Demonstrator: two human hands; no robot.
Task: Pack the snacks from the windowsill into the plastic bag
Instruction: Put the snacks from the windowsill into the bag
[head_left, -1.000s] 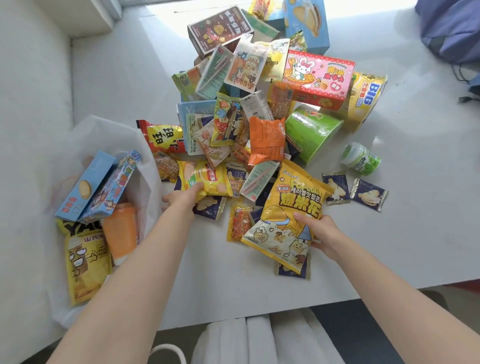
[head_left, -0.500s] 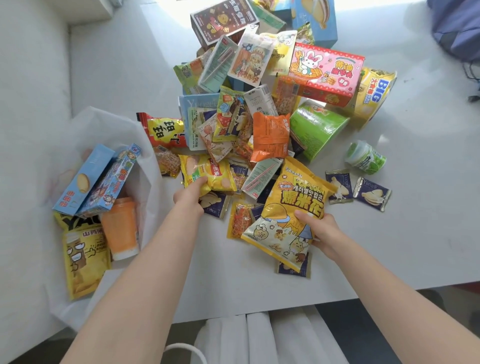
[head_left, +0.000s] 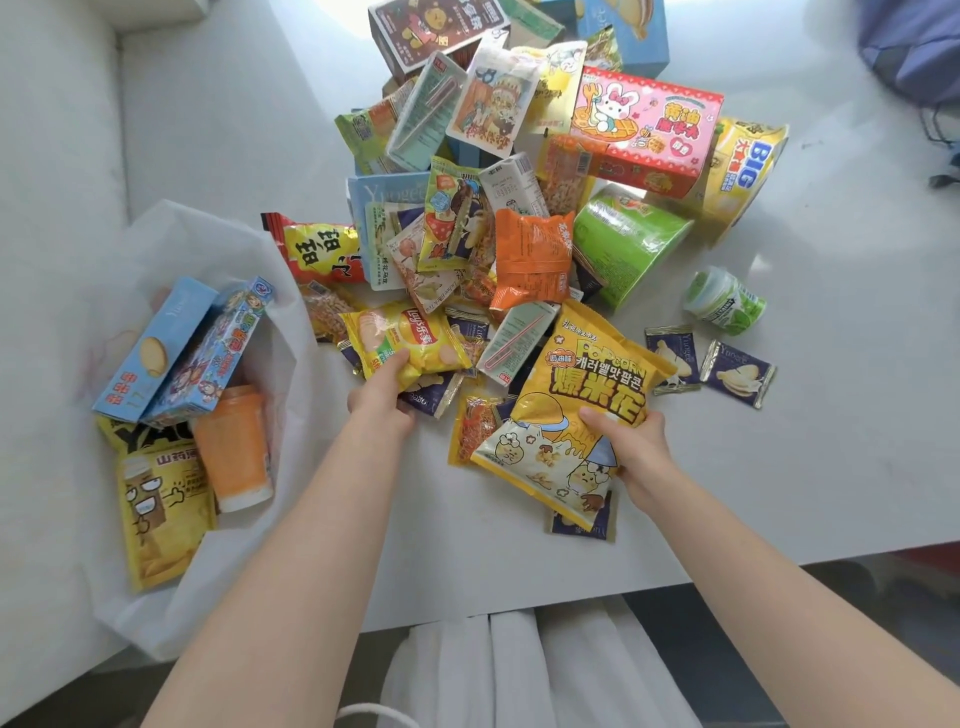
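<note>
While the left hand (head_left: 382, 402) pinches Lay's chips (head_left: 410, 338), the right hand (head_left: 634, 441) grips a POPCORN bag (head_left: 587, 384).

yellow popcorn bag (head_left: 582, 405), orange cup (head_left: 234, 447), white plastic bag (head_left: 218, 244)

view: head, wide-angle | from: above the windowsill (head_left: 779, 467) | faces: forward and down | range: near | only view

Counted on the windowsill (head_left: 831, 467): one popcorn bag (head_left: 582, 405), one crisps bag (head_left: 405, 343), one orange packet (head_left: 530, 260), one green tub (head_left: 628, 244), one pink rabbit box (head_left: 644, 130) and one small green jar (head_left: 724, 301). Two dark-blue sachets (head_left: 670, 358) lie clear at right; the overlapped remainder of the heap cannot be counted. One plastic bag (head_left: 208, 234) at left holds two blue boxes (head_left: 156, 353) and one orange cup (head_left: 234, 447).
</note>
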